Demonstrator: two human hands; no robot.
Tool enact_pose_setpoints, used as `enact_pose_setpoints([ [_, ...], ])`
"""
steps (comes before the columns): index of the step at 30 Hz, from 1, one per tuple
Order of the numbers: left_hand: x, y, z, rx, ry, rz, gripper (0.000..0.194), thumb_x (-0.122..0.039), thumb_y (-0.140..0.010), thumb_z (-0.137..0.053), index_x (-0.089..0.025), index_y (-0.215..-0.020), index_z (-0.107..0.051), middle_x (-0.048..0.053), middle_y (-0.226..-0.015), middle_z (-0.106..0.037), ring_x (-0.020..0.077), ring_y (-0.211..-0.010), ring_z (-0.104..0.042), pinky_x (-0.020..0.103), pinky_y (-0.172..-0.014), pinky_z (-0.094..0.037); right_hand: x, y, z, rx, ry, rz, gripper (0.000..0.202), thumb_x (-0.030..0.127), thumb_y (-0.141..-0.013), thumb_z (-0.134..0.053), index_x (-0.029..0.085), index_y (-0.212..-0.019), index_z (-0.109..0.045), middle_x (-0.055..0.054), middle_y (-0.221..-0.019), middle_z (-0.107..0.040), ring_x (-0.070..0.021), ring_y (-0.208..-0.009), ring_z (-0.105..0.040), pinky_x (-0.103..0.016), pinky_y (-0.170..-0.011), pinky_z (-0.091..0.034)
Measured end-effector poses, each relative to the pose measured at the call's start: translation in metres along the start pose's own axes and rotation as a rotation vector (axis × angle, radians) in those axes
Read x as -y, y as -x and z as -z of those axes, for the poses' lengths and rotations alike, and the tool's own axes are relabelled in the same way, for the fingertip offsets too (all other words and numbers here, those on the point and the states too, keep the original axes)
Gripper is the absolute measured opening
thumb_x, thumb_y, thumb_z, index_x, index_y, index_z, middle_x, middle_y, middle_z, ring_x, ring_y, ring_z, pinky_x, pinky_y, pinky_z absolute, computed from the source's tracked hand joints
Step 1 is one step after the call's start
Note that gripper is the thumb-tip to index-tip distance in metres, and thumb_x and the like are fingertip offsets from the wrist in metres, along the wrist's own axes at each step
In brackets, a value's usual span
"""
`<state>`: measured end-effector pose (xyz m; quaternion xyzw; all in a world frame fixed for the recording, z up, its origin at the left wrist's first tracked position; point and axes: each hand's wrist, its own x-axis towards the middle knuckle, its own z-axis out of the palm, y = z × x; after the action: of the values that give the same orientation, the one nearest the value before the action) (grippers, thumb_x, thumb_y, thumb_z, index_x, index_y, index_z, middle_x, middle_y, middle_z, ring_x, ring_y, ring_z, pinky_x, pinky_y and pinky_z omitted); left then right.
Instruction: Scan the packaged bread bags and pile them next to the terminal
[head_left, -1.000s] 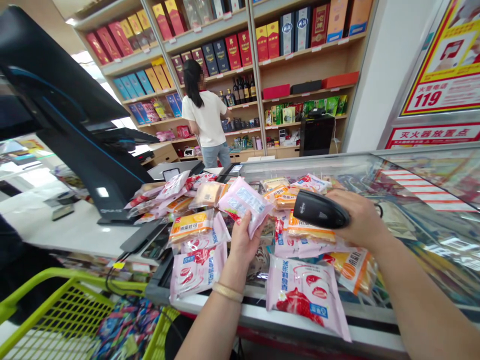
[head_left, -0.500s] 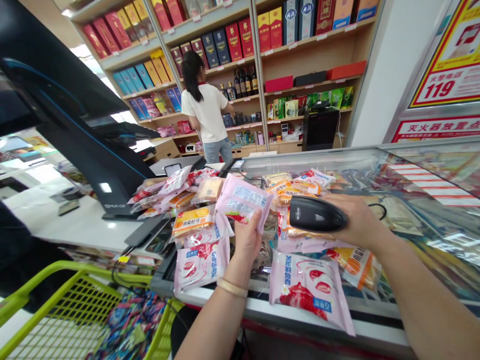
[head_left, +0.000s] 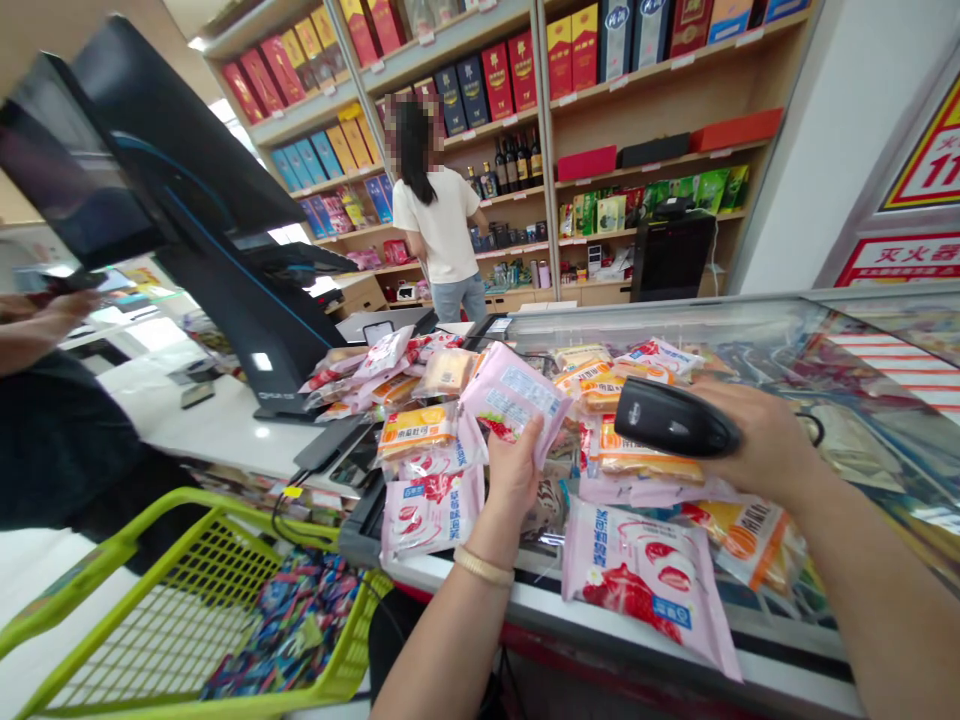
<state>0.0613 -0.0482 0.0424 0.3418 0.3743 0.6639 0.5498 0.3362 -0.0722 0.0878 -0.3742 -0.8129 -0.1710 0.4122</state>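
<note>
Pinched in my left hand is a pink snack packet, its printed back turned up over the counter. My right hand grips a black barcode scanner, whose head points left toward the packet. Beneath the scanner lie orange-labelled bread packs. A larger pink packet rests at the counter's front edge, and another lies left of my left wrist. More packets are heaped further back on the left.
A green shopping cart with colourful small packs stands at lower left. Behind it, a dark checkout terminal rises from the white counter. One person stands by the shelves; another person's arm shows at far left.
The view has shifted, so most things sit further right. The other person's arm has come into view at far left. Both hands keep their holds, and the packet is tilted slightly differently.
</note>
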Motion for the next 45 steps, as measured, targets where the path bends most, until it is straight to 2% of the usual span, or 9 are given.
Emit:
enact_pose_setpoints([
  [4,-0.033,-0.011,0.041,-0.034,-0.508,-0.37,0.046,-0.037,-0.077,-0.082,-0.017,-0.117,-0.072,0.015,-0.119,-0.079,0.0324,-0.112,-0.076,0.048,-0.099,-0.061,-0.014,0.009,-0.004,-0.033,0.097,-0.002,0.027,0.043,-0.086,-0.064,0.022,-0.099,-0.075,-0.008,-0.091,-0.08,-0.025,-0.081,-0.076,-0.035,-0.072,-0.06],
  [8,-0.095,-0.031,0.099,0.166,-1.15,-0.713,0.054,-0.016,-0.081,-0.064,-0.023,-0.134,-0.07,0.009,-0.14,-0.072,0.0291,-0.136,-0.063,0.046,-0.119,-0.048,-0.021,0.012,-0.007,-0.032,0.123,-0.041,0.022,0.04,-0.081,-0.065,0.023,-0.094,-0.072,-0.007,-0.089,-0.079,-0.0249,-0.08,-0.075,-0.034,-0.07,-0.059],
  [13,-0.15,-0.055,0.143,0.221,-1.803,-0.57,0.063,-0.019,-0.086,-0.068,-0.021,-0.149,-0.06,0.014,-0.154,-0.062,0.0329,-0.141,-0.058,0.047,-0.119,-0.047,-0.019,0.008,-0.006,-0.077,0.153,0.035,0.015,0.036,-0.081,-0.063,0.024,-0.089,-0.068,-0.006,-0.082,-0.076,-0.0222,-0.07,-0.072,-0.032,-0.062,-0.055],
  [18,-0.162,-0.062,0.143,0.274,-2.208,-0.335,0.082,-0.045,-0.087,-0.08,-0.023,-0.16,-0.049,0.021,-0.167,-0.044,0.0433,-0.156,-0.038,0.062,-0.123,-0.037,-0.02,0.012,-0.008,-0.061,0.175,-0.052,0.016,0.033,-0.075,-0.065,0.024,-0.088,-0.068,-0.007,-0.086,-0.079,-0.0243,-0.075,-0.075,-0.033,-0.064,-0.056],
  [25,-0.166,-0.052,0.136,0.183,-2.335,-0.146,0.078,-0.037,-0.098,-0.065,-0.024,-0.168,-0.033,0.026,-0.174,-0.027,0.0436,-0.162,-0.023,0.068,-0.124,-0.028,-0.029,0.02,-0.011,-0.019,0.142,-0.166,0.015,0.034,-0.072,-0.072,0.026,-0.085,-0.069,-0.008,-0.086,-0.078,-0.0253,-0.074,-0.074,-0.034,-0.063,-0.055],
  [29,-0.169,-0.045,0.139,0.075,-2.286,-0.281,0.078,-0.019,-0.092,-0.063,-0.023,-0.166,-0.038,0.027,-0.172,-0.03,0.0463,-0.161,-0.027,0.071,-0.121,-0.031,-0.031,0.019,-0.011,-0.072,0.145,-0.173,0.017,0.035,-0.074,-0.072,0.025,-0.087,-0.07,-0.01,-0.088,-0.079,-0.026,-0.078,-0.074,-0.035,-0.068,-0.057],
  [36,-0.129,-0.021,0.089,0.395,-1.599,-0.77,0.064,-0.021,-0.099,-0.05,-0.024,-0.162,-0.042,0.02,-0.166,-0.04,0.0346,-0.157,-0.039,0.059,-0.126,-0.036,-0.03,0.016,-0.013,-0.244,0.171,-0.207,0.017,0.039,-0.08,-0.07,0.023,-0.086,-0.068,-0.006,-0.083,-0.074,-0.0228,-0.074,-0.069,-0.034,-0.068,-0.054],
  [40,-0.076,-0.011,0.034,0.676,-1.28,-0.741,0.068,-0.026,-0.098,-0.06,-0.03,-0.162,-0.04,0.015,-0.164,-0.045,0.0313,-0.154,-0.043,0.055,-0.127,-0.037,-0.029,0.015,-0.013,-0.306,0.191,-0.2,0.013,0.034,-0.08,-0.067,0.022,-0.086,-0.066,-0.006,-0.079,-0.072,-0.0218,-0.071,-0.067,-0.033,-0.065,-0.051],
  [45,-0.03,-0.03,-0.027,0.706,-1.151,-0.674,0.072,-0.021,-0.093,-0.064,-0.024,-0.161,-0.041,0.018,-0.162,-0.047,0.0309,-0.154,-0.044,0.055,-0.127,-0.037,-0.03,0.015,-0.012,-0.363,0.255,-0.173,0.011,0.03,-0.081,-0.064,0.022,-0.088,-0.066,-0.006,-0.08,-0.072,-0.021,-0.069,-0.066,-0.032,-0.063,-0.049],
])
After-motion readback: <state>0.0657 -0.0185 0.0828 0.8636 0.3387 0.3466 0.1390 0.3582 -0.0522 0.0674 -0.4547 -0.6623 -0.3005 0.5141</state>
